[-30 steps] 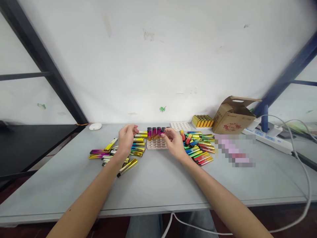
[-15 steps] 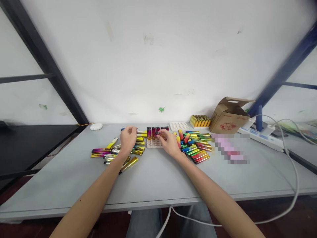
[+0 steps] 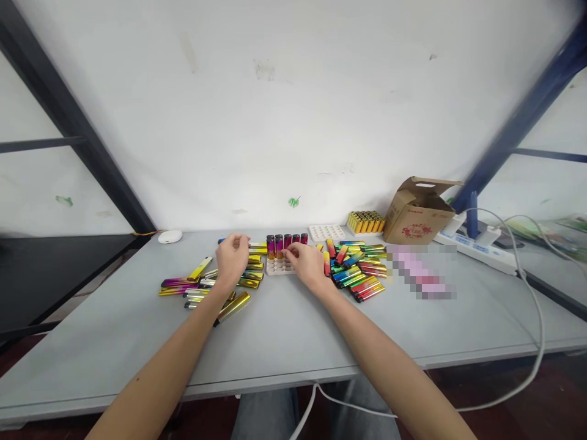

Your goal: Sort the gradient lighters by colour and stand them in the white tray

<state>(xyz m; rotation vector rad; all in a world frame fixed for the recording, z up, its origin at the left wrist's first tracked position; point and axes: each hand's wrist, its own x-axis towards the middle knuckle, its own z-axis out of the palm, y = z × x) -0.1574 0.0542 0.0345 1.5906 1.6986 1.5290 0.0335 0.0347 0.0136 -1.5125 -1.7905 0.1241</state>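
Note:
A white tray with round holes (image 3: 274, 269) stands in the middle of the table, with several purple-red lighters (image 3: 288, 239) upright at its back. My right hand (image 3: 308, 264) is over the tray's right part. Its thumb and fingers are closed at the side of a purple-gold lighter (image 3: 279, 245) standing in the front row. To the left of the tray, my left hand (image 3: 232, 260) is raised over loose lighters, fingers curled together; whatever they hold is hidden. Shiny gold, silver and purple lighters (image 3: 233, 307) lie around and under that wrist.
A pile of multicoloured lighters (image 3: 355, 269) lies right of the tray. Behind it are a second holed tray (image 3: 326, 233), a tray of yellow lighters (image 3: 365, 223) and an open cardboard box (image 3: 415, 220). A power strip (image 3: 477, 250), cable and white case (image 3: 170, 236) are farther out.
The dark-topped lighter seen tilted in my right fingers no longer shows there; those fingers are now lower against the tray's lighters. My left hand stays curled. The whole view has shifted slightly.

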